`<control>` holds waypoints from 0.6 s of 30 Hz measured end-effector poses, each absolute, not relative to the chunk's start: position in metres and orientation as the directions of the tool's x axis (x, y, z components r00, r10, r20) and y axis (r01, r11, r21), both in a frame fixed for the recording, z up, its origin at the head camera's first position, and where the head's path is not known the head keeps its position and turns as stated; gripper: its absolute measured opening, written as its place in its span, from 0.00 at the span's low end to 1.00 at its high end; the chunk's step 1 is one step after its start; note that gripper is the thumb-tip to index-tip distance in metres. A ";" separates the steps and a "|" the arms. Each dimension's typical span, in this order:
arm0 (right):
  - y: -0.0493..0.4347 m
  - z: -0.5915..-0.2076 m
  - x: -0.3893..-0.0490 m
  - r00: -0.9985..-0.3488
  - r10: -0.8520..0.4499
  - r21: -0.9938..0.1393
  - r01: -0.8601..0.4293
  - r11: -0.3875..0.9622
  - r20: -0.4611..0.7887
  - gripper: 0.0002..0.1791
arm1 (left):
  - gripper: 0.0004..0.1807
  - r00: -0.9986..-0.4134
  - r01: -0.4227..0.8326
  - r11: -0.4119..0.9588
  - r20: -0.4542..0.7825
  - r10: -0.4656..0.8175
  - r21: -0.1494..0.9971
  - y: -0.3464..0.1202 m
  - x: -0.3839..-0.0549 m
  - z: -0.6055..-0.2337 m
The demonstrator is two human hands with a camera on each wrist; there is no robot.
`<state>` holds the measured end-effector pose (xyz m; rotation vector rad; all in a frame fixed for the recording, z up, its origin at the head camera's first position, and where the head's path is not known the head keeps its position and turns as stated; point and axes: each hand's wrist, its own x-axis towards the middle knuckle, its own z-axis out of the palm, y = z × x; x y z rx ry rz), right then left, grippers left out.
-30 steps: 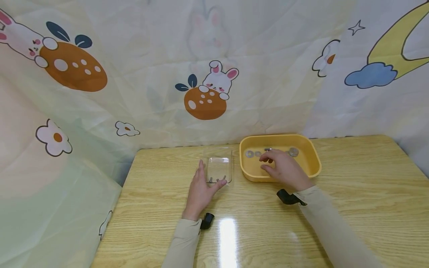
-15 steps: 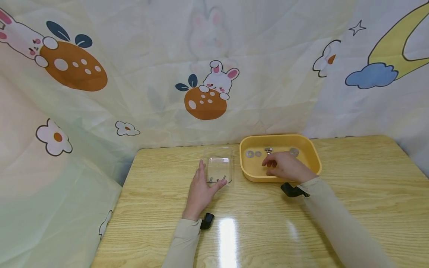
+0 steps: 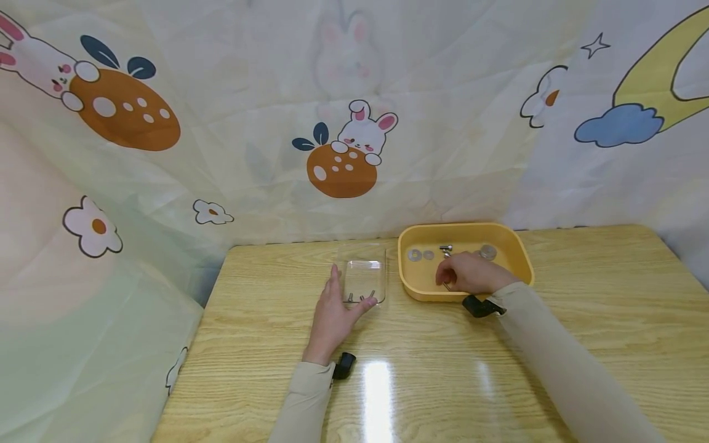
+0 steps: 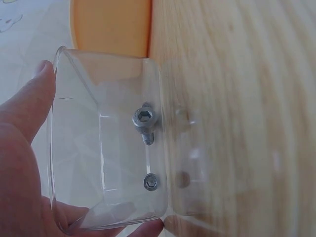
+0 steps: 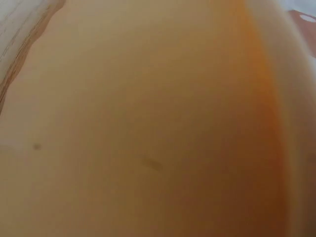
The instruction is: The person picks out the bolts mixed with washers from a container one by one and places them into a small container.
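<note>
My left hand (image 3: 329,314) holds a clear plastic box (image 3: 364,249), thumb at its near side and fingers along its left side. In the left wrist view, hex socket screws (image 4: 144,118) lie inside this box (image 4: 101,148). My right hand (image 3: 471,272) is down inside the yellow tray (image 3: 407,283), fingers curled, pinching a small screw (image 3: 447,287) at the fingertips. The right wrist view is mostly a blurred close-up, and the fingers do not show there.
Within the tray lie washers (image 3: 415,255) at the left, more screws (image 3: 445,248) near the middle, and stacked round metal discs (image 3: 487,251) at the right. The wooden table (image 3: 266,344) meets a printed cloth (image 3: 255,184) behind.
My right hand has lowered into the near part of the tray and its fingers have curled together; a screw now shows at the fingertips. The left hand and the box stay still.
</note>
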<state>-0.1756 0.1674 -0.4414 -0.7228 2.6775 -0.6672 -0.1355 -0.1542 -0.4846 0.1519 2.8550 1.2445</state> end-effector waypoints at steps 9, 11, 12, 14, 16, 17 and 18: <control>0.163 -0.438 -0.178 -0.827 -0.526 -0.479 -0.387 0.788 -0.198 0.10 | 0.65 -0.995 0.089 0.673 0.029 0.100 0.734 -0.154 -0.136 -0.484; 0.163 -0.438 -0.178 -0.830 -0.520 -0.480 -0.379 0.791 -0.201 0.11 | 0.65 -0.994 0.092 0.673 0.032 0.100 0.733 -0.154 -0.136 -0.485; 0.163 -0.438 -0.178 -0.834 -0.511 -0.486 -0.365 0.794 -0.208 0.11 | 0.65 -0.994 0.092 0.676 0.033 0.100 0.731 -0.154 -0.136 -0.486; 0.164 -0.438 -0.178 -0.839 -0.501 -0.499 -0.347 0.794 -0.214 0.11 | 0.65 -0.994 0.093 0.681 0.034 0.100 0.726 -0.154 -0.136 -0.486; 0.165 -0.439 -0.177 -0.843 -0.495 -0.507 -0.339 0.792 -0.211 0.10 | 0.65 -0.994 0.094 0.685 0.036 0.100 0.722 -0.154 -0.136 -0.487; 0.165 -0.439 -0.177 -0.845 -0.492 -0.510 -0.335 0.792 -0.209 0.10 | 0.65 -0.994 0.095 0.686 0.037 0.100 0.721 -0.154 -0.136 -0.487; 0.166 -0.439 -0.177 -0.849 -0.485 -0.510 -0.328 0.795 -0.209 0.09 | 0.65 -0.994 0.096 0.687 0.037 0.100 0.720 -0.153 -0.136 -0.487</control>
